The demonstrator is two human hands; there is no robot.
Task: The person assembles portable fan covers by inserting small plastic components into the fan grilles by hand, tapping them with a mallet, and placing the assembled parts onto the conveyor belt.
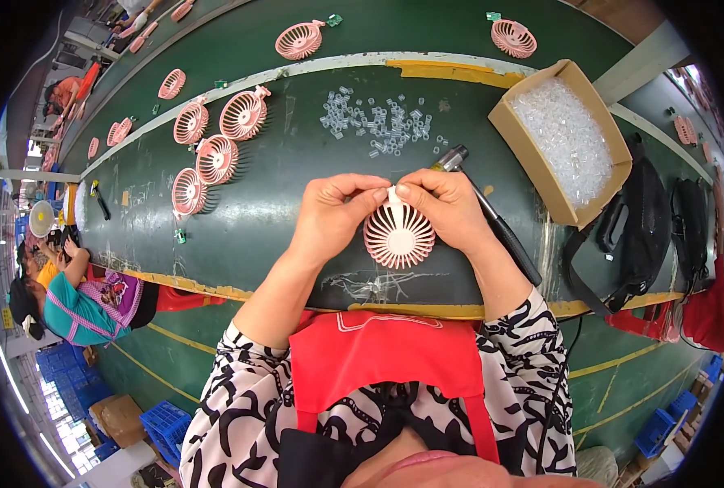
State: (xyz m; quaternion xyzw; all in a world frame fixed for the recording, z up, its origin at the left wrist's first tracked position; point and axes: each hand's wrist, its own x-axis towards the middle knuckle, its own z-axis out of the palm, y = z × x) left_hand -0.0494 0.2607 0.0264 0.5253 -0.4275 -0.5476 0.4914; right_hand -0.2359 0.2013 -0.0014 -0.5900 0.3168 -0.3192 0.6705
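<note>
A pink slatted fan cover (pixel 400 237) is held close in front of me, its short neck pointing away. My left hand (pixel 339 213) is closed in a pinch at the left of that neck, and my right hand (pixel 445 208) pinches it from the right. Whether a small part sits between the fingertips is hidden. Beyond my hands, many small clear plastic pieces (pixel 384 124) lie scattered on the green bench (pixel 289 179). To the left rest several more pink fan covers (pixel 217 159), some overlapping.
A cardboard box (pixel 504 122) of clear pieces stands at right. Beside my right hand lies a black pen-shaped tool (pixel 504 232). A black bag (pixel 642 220) sits farther right. Fan covers with green circuit boards lie on the belt (pixel 410 37) beyond. A co-worker (pixel 85 301) sits at left.
</note>
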